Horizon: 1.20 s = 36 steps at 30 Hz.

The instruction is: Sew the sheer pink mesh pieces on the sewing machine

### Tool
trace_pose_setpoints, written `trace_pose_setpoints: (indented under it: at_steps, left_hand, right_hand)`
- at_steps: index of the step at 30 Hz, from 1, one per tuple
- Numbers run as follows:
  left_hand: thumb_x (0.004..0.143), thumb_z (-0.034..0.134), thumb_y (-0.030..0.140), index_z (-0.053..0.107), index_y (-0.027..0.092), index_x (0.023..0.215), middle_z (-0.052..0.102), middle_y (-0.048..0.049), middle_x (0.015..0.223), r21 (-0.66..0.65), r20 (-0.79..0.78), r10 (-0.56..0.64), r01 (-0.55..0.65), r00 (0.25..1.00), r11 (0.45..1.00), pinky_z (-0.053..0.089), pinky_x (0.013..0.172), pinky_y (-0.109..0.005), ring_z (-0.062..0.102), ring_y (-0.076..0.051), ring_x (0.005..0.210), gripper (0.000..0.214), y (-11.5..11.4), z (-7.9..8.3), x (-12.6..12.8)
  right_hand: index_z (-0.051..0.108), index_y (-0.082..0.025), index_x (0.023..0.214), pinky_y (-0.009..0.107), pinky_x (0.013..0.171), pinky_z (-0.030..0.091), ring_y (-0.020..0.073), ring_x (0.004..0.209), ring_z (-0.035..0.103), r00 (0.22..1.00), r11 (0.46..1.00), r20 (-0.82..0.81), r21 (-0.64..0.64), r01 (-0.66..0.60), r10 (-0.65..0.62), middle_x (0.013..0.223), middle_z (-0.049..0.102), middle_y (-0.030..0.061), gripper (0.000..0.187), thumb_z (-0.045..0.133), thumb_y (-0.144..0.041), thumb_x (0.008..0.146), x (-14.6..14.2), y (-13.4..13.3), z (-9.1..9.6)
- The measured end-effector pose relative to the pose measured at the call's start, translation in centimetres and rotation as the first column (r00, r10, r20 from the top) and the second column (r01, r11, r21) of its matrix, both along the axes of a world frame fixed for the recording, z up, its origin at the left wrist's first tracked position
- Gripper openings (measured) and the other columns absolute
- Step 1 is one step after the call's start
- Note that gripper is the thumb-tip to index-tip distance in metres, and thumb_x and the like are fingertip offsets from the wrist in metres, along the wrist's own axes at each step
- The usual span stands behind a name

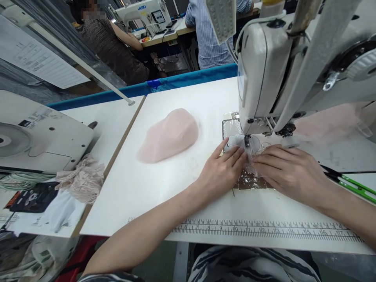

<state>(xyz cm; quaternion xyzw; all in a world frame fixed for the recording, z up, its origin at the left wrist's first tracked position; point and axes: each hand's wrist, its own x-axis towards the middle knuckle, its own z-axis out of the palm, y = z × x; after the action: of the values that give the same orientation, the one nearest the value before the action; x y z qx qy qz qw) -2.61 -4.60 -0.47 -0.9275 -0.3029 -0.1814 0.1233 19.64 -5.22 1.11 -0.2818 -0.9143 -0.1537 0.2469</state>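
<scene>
Left hand (225,169) and right hand (289,171), each grip flat and wide, press thin cloth (249,166) under the sewing machine (264,66); bare desk (164,192) spreads left to a pink pad (170,135).

Bright, even light; warped edges.

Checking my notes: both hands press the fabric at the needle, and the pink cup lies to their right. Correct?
No. The head view shows the pink cup to their left; left hand and right hand do press fabric at the needle.
</scene>
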Motion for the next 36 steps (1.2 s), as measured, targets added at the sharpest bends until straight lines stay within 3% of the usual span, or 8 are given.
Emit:
trace_pose_setpoints:
  at_steps: [13, 22, 36]
  left_hand:
    - [0.1, 0.046, 0.016, 0.062, 0.008, 0.128, 0.066, -0.0136, 0.132, -0.053, -0.027, 0.024, -0.026, 0.999, 0.998, 0.031, 0.122, -0.055, 0.061, -0.024, 0.127, 0.034, 0.6, -0.2, 0.1]
    - [0.102, 0.048, 0.029, 0.068, 0.008, 0.119, 0.073, -0.0101, 0.119, 0.027, 0.034, -0.002, 0.001, 0.999, 1.0, 0.033, 0.123, -0.048, 0.068, -0.02, 0.115, 0.033, -0.5, 0.0, 0.1]
    - [0.102, 0.047, 0.031, 0.065, 0.009, 0.123, 0.07, -0.0116, 0.125, -0.003, 0.027, 0.018, -0.018, 0.999, 1.0, 0.032, 0.123, -0.055, 0.065, -0.023, 0.121, 0.036, 0.3, -0.1, -0.2]
  right_hand:
    - [0.073, -0.018, 0.092, 0.03, 0.061, 0.045, 0.0171, 0.083, 0.07, 1.0, 1.0, 0.01, 0.021, 0.017, -0.017, 0.096, 0.078, 0.0019, 0.022, 0.057, -0.004, 0.089, 0.3, 0.5, -0.3]
    - [0.074, -0.018, 0.096, 0.033, 0.068, 0.046, 0.0184, 0.087, 0.071, 0.999, 0.999, 0.013, 0.0, 0.053, -0.053, 0.101, 0.078, 0.0023, 0.02, 0.058, -0.007, 0.09, 0.3, 0.2, -0.4]
    - [0.075, -0.016, 0.095, 0.034, 0.072, 0.045, 0.0185, 0.087, 0.071, 0.998, 0.998, 0.02, -0.001, 0.066, -0.066, 0.103, 0.078, 0.0032, 0.015, 0.062, -0.01, 0.09, 0.2, 0.0, -0.5]
